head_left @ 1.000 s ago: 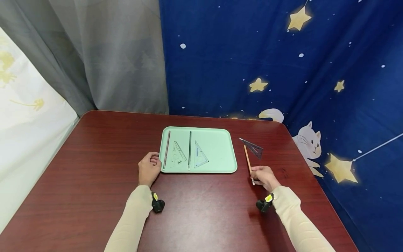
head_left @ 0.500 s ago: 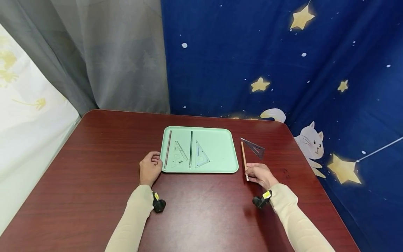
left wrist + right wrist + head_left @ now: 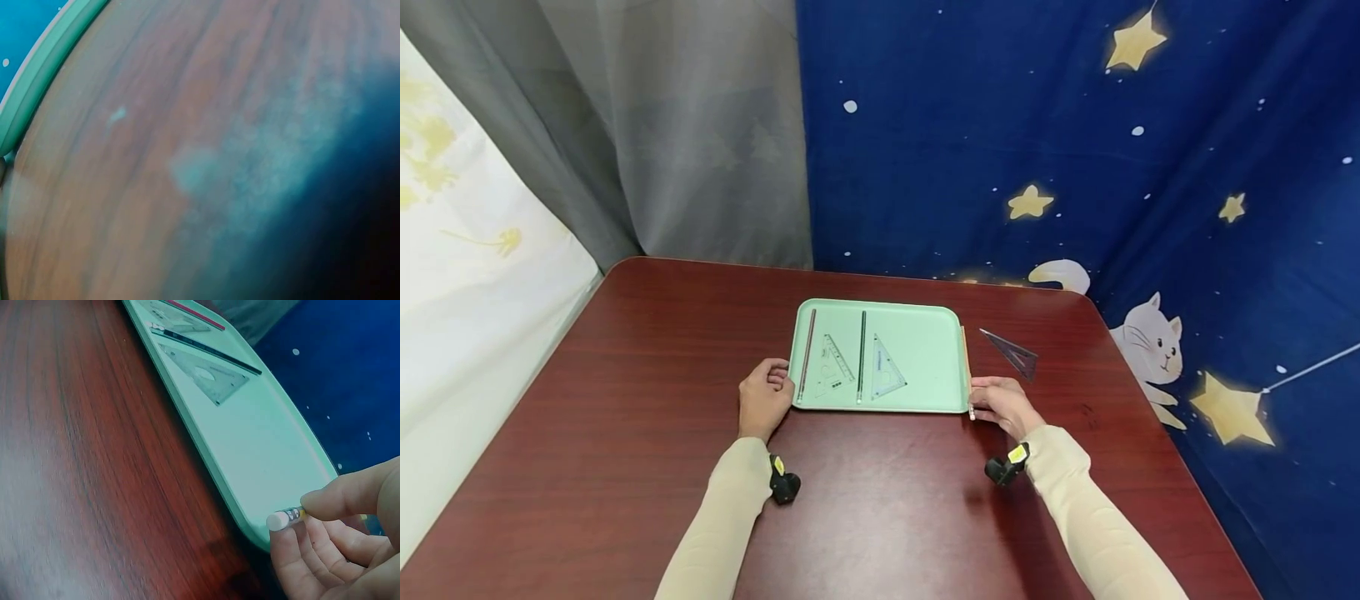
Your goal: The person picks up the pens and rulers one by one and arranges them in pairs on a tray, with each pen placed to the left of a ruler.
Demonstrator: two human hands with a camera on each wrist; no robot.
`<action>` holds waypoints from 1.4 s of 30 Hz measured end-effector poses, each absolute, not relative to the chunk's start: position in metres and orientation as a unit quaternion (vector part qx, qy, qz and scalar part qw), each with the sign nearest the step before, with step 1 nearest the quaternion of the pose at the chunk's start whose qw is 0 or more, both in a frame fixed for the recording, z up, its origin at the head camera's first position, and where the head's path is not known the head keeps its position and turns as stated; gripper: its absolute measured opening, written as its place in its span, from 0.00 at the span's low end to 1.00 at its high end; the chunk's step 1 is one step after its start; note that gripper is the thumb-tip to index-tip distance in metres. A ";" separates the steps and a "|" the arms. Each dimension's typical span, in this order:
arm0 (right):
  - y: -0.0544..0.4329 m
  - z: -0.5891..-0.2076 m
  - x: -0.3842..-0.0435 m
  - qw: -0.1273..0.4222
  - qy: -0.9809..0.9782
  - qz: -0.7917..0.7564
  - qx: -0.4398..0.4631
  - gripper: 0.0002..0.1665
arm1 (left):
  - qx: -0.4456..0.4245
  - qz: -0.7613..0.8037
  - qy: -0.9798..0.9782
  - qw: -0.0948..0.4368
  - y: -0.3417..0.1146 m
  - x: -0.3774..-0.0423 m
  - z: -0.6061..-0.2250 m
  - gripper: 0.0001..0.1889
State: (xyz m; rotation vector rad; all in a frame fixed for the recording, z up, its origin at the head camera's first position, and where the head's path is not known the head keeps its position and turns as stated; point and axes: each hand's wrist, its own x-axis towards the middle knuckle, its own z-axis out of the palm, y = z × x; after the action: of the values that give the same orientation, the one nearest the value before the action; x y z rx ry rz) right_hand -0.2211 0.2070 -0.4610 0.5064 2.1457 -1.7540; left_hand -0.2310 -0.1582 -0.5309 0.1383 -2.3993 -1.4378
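My right hand (image 3: 1004, 406) pinches a yellow-orange pencil (image 3: 966, 354) near its eraser end (image 3: 286, 518), between thumb and fingers. The pencil lies along the right rim of the mint-green tray (image 3: 925, 404), its tip pointing to the far side. My left hand (image 3: 765, 400) holds the tray's left edge with curled fingers; the left wrist view shows only a strip of rim (image 3: 47, 62). On the tray are a dark red pencil (image 3: 807, 354), a clear set square (image 3: 834, 367), a dark green pencil (image 3: 861, 358) and a second clear set square (image 3: 886, 371).
A dark, see-through set square (image 3: 1013, 354) lies on the reddish-brown table (image 3: 865, 517), to the right of the tray. Behind the table hang a grey curtain (image 3: 715, 150) and a blue starry curtain (image 3: 925, 167).
My right hand has carried the yellow-orange pencil left, from beside the dark set square to the tray's right rim. My left hand stays at the tray's left edge. The head view has shifted slightly.
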 end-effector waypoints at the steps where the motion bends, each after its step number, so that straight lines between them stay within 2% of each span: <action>1: 0.205 -0.461 -0.222 0.158 0.753 -0.613 0.178 0.31 | 0.050 -0.507 -0.844 0.167 -0.158 -0.231 -0.530 0.13; 10: 0.182 -0.463 -0.230 0.144 0.768 -0.600 0.172 0.28 | 0.060 -0.505 -0.847 0.154 -0.158 -0.231 -0.527 0.13; 33: 0.136 -0.474 -0.247 0.135 0.773 -0.590 0.188 0.25 | 0.051 -0.510 -0.842 0.169 -0.158 -0.233 -0.533 0.11; 42: 0.125 -0.476 -0.251 0.116 0.800 -0.560 0.182 0.24 | 0.054 -0.511 -0.842 0.167 -0.157 -0.232 -0.532 0.12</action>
State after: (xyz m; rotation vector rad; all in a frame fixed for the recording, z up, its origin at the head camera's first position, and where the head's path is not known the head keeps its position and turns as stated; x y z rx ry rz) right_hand -0.2510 0.1248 -0.4756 0.5334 2.3432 -1.6396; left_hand -0.2319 -0.1571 -0.5318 0.1538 -2.3955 -1.4538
